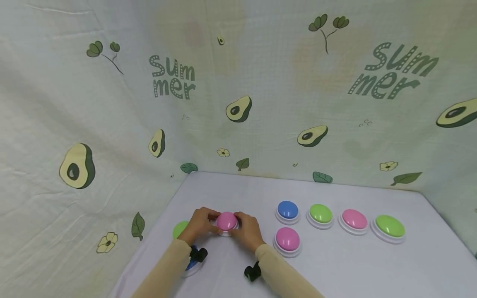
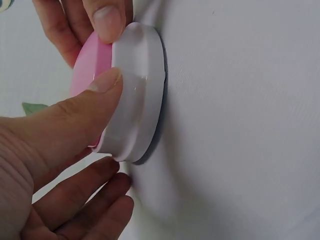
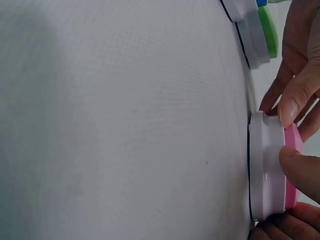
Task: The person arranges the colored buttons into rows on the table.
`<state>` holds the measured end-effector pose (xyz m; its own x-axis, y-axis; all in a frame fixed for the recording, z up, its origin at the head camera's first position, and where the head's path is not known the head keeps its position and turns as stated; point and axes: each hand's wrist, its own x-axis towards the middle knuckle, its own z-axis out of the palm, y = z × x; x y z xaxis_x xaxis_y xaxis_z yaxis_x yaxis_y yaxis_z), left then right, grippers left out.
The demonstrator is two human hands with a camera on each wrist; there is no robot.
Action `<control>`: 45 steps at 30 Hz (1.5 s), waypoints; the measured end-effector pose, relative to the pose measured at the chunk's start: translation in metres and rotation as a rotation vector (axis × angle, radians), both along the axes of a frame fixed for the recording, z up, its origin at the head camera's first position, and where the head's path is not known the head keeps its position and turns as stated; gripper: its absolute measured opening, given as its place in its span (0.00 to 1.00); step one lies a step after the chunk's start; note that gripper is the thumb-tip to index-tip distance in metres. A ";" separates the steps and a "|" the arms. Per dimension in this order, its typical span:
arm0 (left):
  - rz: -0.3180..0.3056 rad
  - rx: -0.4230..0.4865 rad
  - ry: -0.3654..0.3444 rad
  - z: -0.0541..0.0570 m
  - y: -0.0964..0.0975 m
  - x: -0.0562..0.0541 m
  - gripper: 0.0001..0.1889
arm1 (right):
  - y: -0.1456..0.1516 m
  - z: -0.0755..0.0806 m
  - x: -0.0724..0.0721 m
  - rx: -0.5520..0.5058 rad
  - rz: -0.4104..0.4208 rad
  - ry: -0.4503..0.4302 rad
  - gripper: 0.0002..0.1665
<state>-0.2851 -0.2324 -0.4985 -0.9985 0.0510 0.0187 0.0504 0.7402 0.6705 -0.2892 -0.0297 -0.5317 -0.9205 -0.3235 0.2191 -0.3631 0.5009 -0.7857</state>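
A pink dome push button (image 1: 226, 222) with a round white base is between both hands near the left part of the table. My left hand (image 1: 201, 225) grips its left side, the thumb pressed to the rim where dome meets base in the left wrist view. From the right, my right hand (image 1: 249, 232) holds the same button, its thumb also on the rim and its fingers around the far side. The white base (image 2: 137, 95) stands upright, right at the tabletop. Beside the left forearm, a green button (image 1: 180, 229) and a blue button (image 1: 191, 265) are partly hidden.
To the right, a blue button (image 1: 287, 210), a green one (image 1: 321, 213), a pink one (image 1: 354, 219) and another green one (image 1: 389, 226) form a row. Another pink button (image 1: 287, 239) sits in front of the blue. Printed cloth (image 1: 268, 153) hangs behind the white table (image 1: 335, 269).
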 end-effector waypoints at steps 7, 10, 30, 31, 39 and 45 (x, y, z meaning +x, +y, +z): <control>-0.042 0.058 0.016 -0.007 0.009 0.001 0.30 | 0.010 -0.004 -0.001 -0.031 -0.030 -0.007 0.33; -0.072 0.143 0.017 -0.008 0.014 0.002 0.31 | 0.016 -0.002 0.000 -0.038 -0.036 -0.021 0.34; -0.047 0.272 0.138 0.012 0.098 0.027 0.29 | 0.095 0.038 0.030 -0.136 -0.094 -0.012 0.36; -0.049 0.267 0.143 0.013 0.104 0.028 0.29 | 0.100 0.039 0.032 -0.123 -0.112 -0.015 0.36; -0.080 0.288 0.137 0.014 0.148 0.039 0.28 | 0.139 0.047 0.051 -0.072 -0.204 0.029 0.38; -0.121 0.292 0.125 0.015 0.177 0.047 0.28 | 0.169 0.044 0.067 -0.119 -0.239 -0.027 0.39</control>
<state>-0.2377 -0.0555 -0.4838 -0.9746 0.1434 0.1721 0.2215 0.5014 0.8364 -0.2221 0.1392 -0.4879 -0.9737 -0.0698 0.2169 -0.2237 0.4738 -0.8518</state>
